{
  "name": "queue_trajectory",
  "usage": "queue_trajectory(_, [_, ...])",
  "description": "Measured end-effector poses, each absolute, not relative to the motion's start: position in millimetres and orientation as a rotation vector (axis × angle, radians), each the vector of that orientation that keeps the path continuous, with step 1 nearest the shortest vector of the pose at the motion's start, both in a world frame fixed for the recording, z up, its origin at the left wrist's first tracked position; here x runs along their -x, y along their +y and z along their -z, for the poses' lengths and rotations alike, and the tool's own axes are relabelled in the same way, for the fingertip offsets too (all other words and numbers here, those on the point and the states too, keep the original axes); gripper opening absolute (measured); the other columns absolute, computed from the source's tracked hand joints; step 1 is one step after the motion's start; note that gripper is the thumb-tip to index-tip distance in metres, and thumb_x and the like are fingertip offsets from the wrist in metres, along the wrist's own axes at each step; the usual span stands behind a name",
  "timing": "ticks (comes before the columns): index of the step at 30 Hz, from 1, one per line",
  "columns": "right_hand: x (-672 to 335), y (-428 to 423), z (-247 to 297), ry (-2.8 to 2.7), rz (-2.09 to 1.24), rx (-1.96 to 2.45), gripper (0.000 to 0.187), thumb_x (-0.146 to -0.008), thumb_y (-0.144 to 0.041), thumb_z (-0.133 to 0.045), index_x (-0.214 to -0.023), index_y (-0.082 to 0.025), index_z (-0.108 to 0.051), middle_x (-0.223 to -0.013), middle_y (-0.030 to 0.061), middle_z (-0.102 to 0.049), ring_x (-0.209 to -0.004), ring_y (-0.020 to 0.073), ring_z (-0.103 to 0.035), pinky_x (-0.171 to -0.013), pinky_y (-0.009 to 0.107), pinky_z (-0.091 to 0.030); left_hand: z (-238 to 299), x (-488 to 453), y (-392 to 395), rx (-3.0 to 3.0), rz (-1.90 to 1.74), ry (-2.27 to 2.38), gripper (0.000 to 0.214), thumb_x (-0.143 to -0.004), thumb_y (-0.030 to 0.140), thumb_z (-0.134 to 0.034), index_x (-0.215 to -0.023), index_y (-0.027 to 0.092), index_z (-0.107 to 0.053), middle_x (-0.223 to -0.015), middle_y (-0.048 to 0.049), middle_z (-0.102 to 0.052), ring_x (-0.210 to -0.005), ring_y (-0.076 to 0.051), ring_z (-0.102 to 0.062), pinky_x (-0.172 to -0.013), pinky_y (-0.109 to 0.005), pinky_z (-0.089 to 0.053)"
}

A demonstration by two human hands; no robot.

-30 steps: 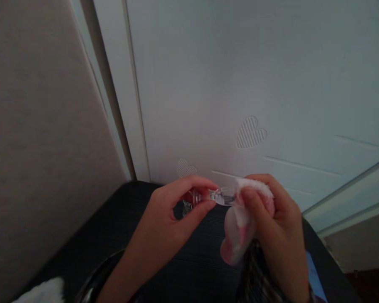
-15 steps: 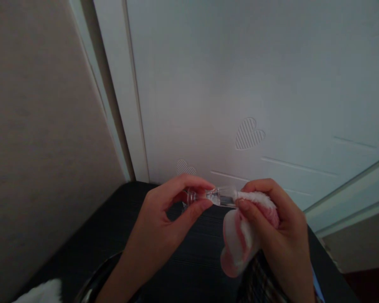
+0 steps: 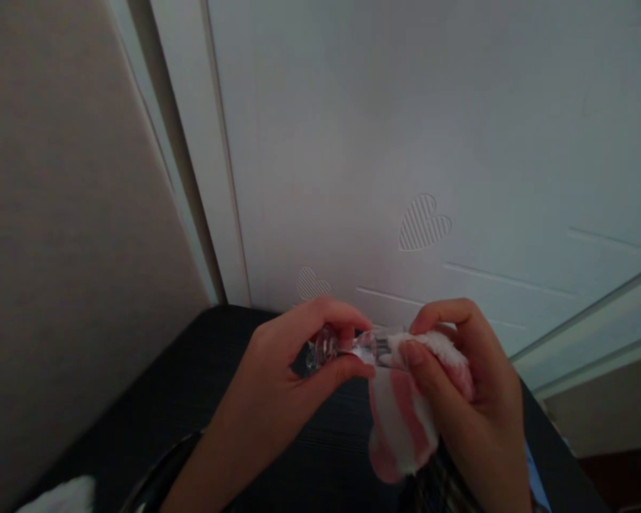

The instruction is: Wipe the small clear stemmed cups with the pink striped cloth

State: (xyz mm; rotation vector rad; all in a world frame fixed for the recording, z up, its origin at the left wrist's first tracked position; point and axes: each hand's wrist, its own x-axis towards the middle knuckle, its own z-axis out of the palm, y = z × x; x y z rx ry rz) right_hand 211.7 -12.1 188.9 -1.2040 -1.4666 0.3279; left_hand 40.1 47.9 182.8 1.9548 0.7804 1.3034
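Note:
My left hand (image 3: 293, 377) pinches a small clear stemmed cup (image 3: 364, 345) between thumb and fingers, holding it sideways above the dark tabletop. A rounded, shiny end shows behind the fingers; whether it is glass or plastic I cannot tell. In my right hand (image 3: 475, 385) is a fluffy cloth (image 3: 400, 427) with pink and white stripes. A bunched white part of the cloth sits inside the cup's open right end, pressed by the right thumb and fingers. The cloth's loose end hangs down below the cup.
The dark table (image 3: 203, 370) meets a white panel (image 3: 325, 142) with carved hearts behind my hands. A beige wall (image 3: 75, 214) stands at left. Something white and fluffy (image 3: 61, 496) lies bottom left, and a blue edge (image 3: 537, 477) shows by my right forearm.
The cloth has moved left, and its bunched part is now deeper inside the cup's open end. My left hand has shifted slightly right and the cup has turned a little.

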Motion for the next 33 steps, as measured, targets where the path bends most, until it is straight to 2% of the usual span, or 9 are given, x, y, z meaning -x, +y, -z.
queue_trajectory(4, [-210, -13, -191, -1.44, -0.391, 1.167, 0.015, -0.09, -0.018, -0.065, -0.093, -0.031, -0.057, -0.061, -0.0104, -0.052, -0.046, 0.0068, -0.044, -0.039, 0.014, -0.034, -183, -37, 45, -2.046, -1.279, 0.769, 0.024, -0.078, 0.009, -0.081, -0.092, 0.027, -0.071, -0.079, 0.0097, -0.07, -0.07, -0.009, -0.063, -0.064, -0.018, -0.045])
queue_trajectory(9, [-207, -12, -189, -1.377, -0.419, 1.146, 0.013, -0.09, -0.017, -0.063, -0.091, -0.028, -0.057, -0.064, -0.0075, -0.052, -0.048, 0.0082, -0.045, -0.04, 0.016, -0.036, -182, -35, 46, -2.129, -1.314, 0.693, 0.012, -0.087, 0.019, -0.077, -0.094, 0.025, -0.07, -0.085, 0.0064, -0.071, -0.078, -0.011, -0.066, -0.072, -0.02, -0.048])
queue_trajectory(15, [-199, -18, -191, -1.257, -0.521, 1.123, 0.01, -0.089, -0.021, -0.064, -0.09, -0.027, -0.056, -0.065, -0.0051, -0.054, -0.047, 0.0095, -0.045, -0.039, 0.018, -0.036, -184, -40, 47, -2.199, -1.293, 0.67, 0.014, -0.089, 0.017, -0.074, -0.101, 0.024, -0.071, -0.096, 0.0017, -0.072, -0.092, -0.015, -0.067, -0.083, -0.022, -0.05])
queue_trajectory(19, [-196, -18, -193, -1.266, -0.488, 1.076, 0.018, -0.084, -0.016, -0.069, -0.089, -0.029, -0.058, -0.066, -0.0062, -0.056, -0.049, 0.0092, -0.049, -0.042, 0.017, -0.04, -180, -41, 43, -2.056, -1.204, 0.683, 0.011, -0.086, 0.024, -0.079, -0.094, 0.026, -0.073, -0.092, 0.0025, -0.075, -0.089, -0.017, -0.068, -0.082, -0.024, -0.051])
queue_trajectory(23, [-202, -14, -192, -1.39, -0.562, 1.065, 0.026, -0.081, -0.011, -0.072, -0.092, -0.029, -0.058, -0.066, -0.009, -0.061, -0.05, 0.0073, -0.053, -0.043, 0.014, -0.038, -173, -42, 44, -1.821, -1.188, 0.664, 0.013, -0.085, 0.031, -0.079, -0.096, 0.028, -0.075, -0.094, 0.0031, -0.078, -0.09, -0.017, -0.07, -0.085, -0.024, -0.052])
queue_trajectory(29, [-215, -13, -193, -1.448, -0.797, 1.162, 0.026, -0.084, -0.018, -0.074, -0.098, -0.028, -0.054, -0.068, -0.0092, -0.067, -0.053, 0.0082, -0.056, -0.048, 0.015, -0.042, -180, -43, 48, -1.605, -1.177, 0.565, 0.012, -0.082, 0.021, -0.082, -0.091, 0.028, -0.079, -0.088, 0.0042, -0.079, -0.087, -0.015, -0.071, -0.084, -0.022, -0.054])
queue_trajectory(33, [-221, -10, -193, -1.578, -0.662, 1.314, 0.014, -0.087, -0.023, -0.07, -0.09, -0.025, -0.057, -0.068, -0.0081, -0.062, -0.056, 0.0087, -0.054, -0.05, 0.017, -0.041, -186, -42, 44, -1.419, -1.166, 0.493, 0.014, -0.085, 0.017, -0.078, -0.09, 0.03, -0.082, -0.092, 0.0045, -0.079, -0.094, -0.015, -0.072, -0.086, -0.019, -0.056])
